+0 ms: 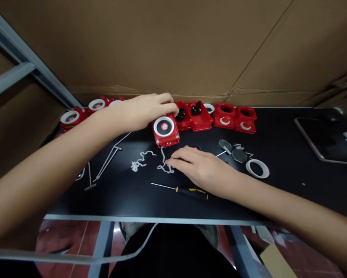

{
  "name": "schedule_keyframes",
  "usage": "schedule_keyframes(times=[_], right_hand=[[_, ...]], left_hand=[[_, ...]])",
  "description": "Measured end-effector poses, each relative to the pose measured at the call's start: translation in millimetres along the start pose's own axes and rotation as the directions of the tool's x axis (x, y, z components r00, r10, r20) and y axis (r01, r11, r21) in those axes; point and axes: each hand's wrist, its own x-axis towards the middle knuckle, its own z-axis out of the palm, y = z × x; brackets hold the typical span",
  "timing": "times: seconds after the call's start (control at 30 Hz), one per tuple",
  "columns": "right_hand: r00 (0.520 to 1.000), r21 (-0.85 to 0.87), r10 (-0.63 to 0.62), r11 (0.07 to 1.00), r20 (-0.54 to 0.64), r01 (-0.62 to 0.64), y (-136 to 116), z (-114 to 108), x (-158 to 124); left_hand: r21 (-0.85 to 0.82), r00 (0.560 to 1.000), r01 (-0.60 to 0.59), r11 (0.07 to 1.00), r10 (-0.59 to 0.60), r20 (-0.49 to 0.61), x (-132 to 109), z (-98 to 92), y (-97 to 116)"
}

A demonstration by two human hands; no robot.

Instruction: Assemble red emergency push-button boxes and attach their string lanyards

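Observation:
My left hand reaches across the black table and grips the top of a red box with a white ring and black disc on its face, tilted toward me. A thin silver chain hangs from that box onto the table. My right hand lies low on the table, fingertips pinched at the end of this chain. A second loose chain lies just to the left.
A row of red housings lines the back edge, with white-ringed ones at the left. A yellow-and-black screwdriver lies near the front. Metal T-rods, grey discs, a white ring and a tablet surround them.

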Motion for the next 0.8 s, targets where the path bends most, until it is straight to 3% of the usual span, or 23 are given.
schedule_keyframes(times=[0.07, 0.13, 0.23, 0.3, 0.43, 0.57, 0.67, 0.8], right_hand=[[0.996, -0.081, 0.031, 0.996, 0.086, -0.024, -4, 0, 5], [0.972, -0.073, 0.156, 0.987, 0.179, -0.145, -8, 1, 12], [0.877, 0.034, 0.386, 0.911, 0.287, -0.412, -12, 3, 27], [0.831, 0.047, 0.439, 0.875, 0.341, -0.481, -11, 4, 37], [0.812, -0.086, 0.394, 0.914, 0.431, -0.397, -5, 3, 58], [0.814, -0.214, 0.365, 0.930, 0.451, -0.298, 4, 5, 74], [0.842, -0.242, 0.325, 0.940, 0.430, -0.239, 6, 13, 81], [0.892, -0.236, 0.210, 0.964, 0.399, -0.121, 2, 27, 87]], left_hand=[[0.054, 0.999, -0.002, 0.999, 0.000, 0.042, 12, -2.3, -8], [0.091, 0.998, 0.030, 0.995, -0.034, 0.048, 20, -0.7, -15], [0.084, 0.994, 0.096, 0.992, -0.100, 0.043, 26, 5.9, -30], [0.106, 0.992, 0.122, 0.987, -0.125, 0.025, 26, 9.5, -40], [0.120, 0.985, 0.169, 0.978, -0.165, -0.047, 17, 12.0, -42], [-0.016, 0.984, 0.130, 0.991, -0.131, -0.124, 4, 19.2, -20], [0.044, 0.991, 0.118, 0.992, -0.115, -0.062, -1, 28.1, -7], [0.099, 0.989, 0.143, 0.985, -0.138, -0.059, -4, 33.8, -11]])
